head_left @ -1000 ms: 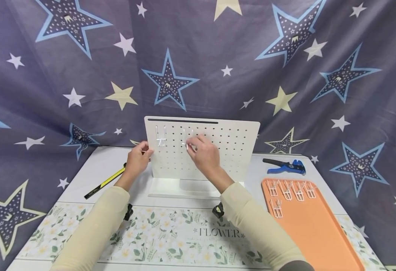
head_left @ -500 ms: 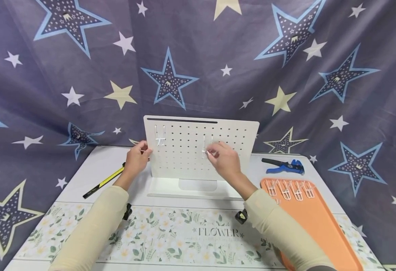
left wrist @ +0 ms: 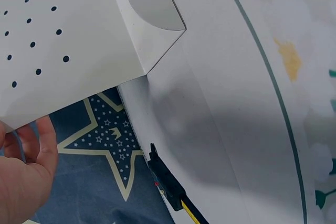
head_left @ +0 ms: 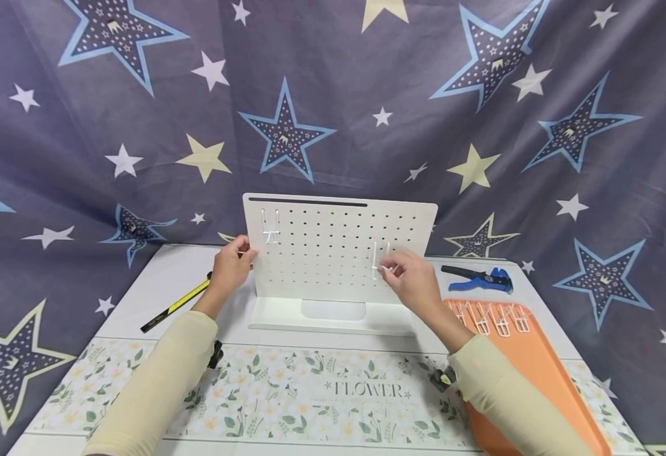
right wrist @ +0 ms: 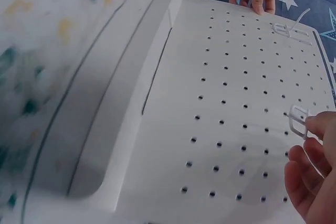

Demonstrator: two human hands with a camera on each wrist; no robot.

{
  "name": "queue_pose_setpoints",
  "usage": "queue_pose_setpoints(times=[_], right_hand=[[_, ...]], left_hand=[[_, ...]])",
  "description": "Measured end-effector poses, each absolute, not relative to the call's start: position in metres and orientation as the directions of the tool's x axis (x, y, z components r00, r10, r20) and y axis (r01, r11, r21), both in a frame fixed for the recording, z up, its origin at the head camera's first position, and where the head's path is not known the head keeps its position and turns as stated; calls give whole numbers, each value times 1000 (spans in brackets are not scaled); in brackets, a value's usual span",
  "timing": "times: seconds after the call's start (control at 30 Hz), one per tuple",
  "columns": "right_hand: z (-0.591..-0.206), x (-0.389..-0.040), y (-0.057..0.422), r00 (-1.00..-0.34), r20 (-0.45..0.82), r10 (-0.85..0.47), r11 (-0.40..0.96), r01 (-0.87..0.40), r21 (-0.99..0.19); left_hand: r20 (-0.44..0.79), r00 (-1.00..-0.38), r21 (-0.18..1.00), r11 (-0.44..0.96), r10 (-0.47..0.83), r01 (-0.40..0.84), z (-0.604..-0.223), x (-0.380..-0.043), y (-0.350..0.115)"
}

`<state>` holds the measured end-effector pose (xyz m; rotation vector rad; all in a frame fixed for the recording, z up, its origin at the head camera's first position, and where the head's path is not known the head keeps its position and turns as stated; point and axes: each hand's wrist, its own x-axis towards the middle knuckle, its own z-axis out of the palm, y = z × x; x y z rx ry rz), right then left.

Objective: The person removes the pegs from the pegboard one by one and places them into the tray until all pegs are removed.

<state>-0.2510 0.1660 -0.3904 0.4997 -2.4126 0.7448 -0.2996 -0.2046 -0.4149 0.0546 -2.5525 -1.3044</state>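
Observation:
A white pegboard (head_left: 321, 269) stands upright on its base. My left hand (head_left: 231, 269) grips its left edge, and the left wrist view has that hand (left wrist: 29, 163) with fingers behind the board. My right hand (head_left: 415, 278) pinches a white wire pegboard hook (right wrist: 292, 123) between thumb and fingers, in front of the board's lower right part. The hook's two prongs point up along the holes. Another white hook (head_left: 271, 237) hangs at the board's upper left.
At the right lies an orange tray (head_left: 555, 392) with several white hooks (head_left: 502, 327) near its far end, partly hidden by my right arm. Behind it is a blue-and-black plier-like tool (head_left: 481, 280). A long yellow-and-black tool (head_left: 179, 304) lies at the left. A starry curtain (head_left: 333, 95) hangs behind.
My right hand has carried the hook rightward and downward across the board, from near its middle to its lower right. The left hand stays on the left edge.

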Motion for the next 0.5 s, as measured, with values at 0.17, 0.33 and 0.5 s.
queue_pose_setpoints(times=[0.17,0.33,0.5], right_hand=[[-391,-244,189,-794,574,-199,780,-484,-398],[-389,-238,213,-840,511,-182,806,-424,-412],[-389,-231,243,-871,464,-160,823,-377,-425]], left_hand=[[221,-962,802,592,-160,85,-415,-300,-205],[227,-961,796,599,-161,87,-415,-300,-205],[228,-961,793,602,-157,90,-414,-299,-205]])
